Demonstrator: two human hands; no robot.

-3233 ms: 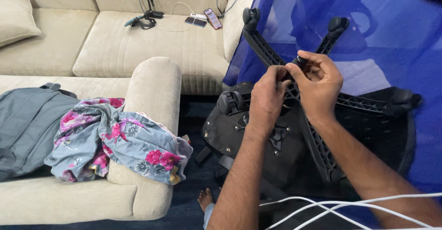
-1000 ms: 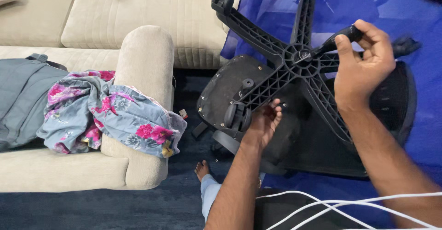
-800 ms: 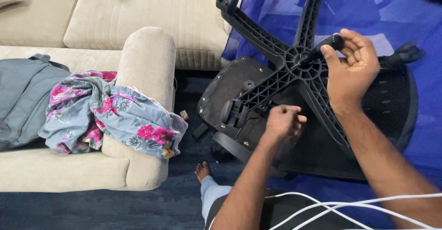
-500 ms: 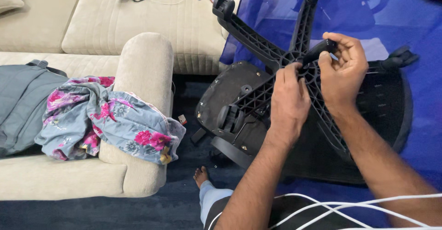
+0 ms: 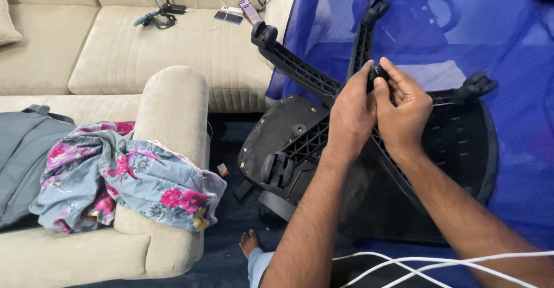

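Hands on upturned chair base

Hands together at hub of black five-spoke chair base [image 5: 323, 86], upturned against blue cloth [image 5: 508, 167] beside sofa [image 5: 144, 46]. Left hand [image 5: 353, 110] curled over hub, fingers closed around small black part [image 5: 378, 72]. Right hand [image 5: 407, 108] pinching same part from other side, fingertips touching left. Underside of chair seat [image 5: 277, 135] below, facing up. Floral garment [image 5: 127, 172] draped over sofa arm; white cables [image 5: 415, 262] across right forearm.

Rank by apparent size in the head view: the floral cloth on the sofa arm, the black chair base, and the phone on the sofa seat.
1. Black chair base, its spokes spreading widest, held by the left hand and right hand.
2. Floral cloth, not much smaller.
3. Phone, smallest, though farther from the camera.
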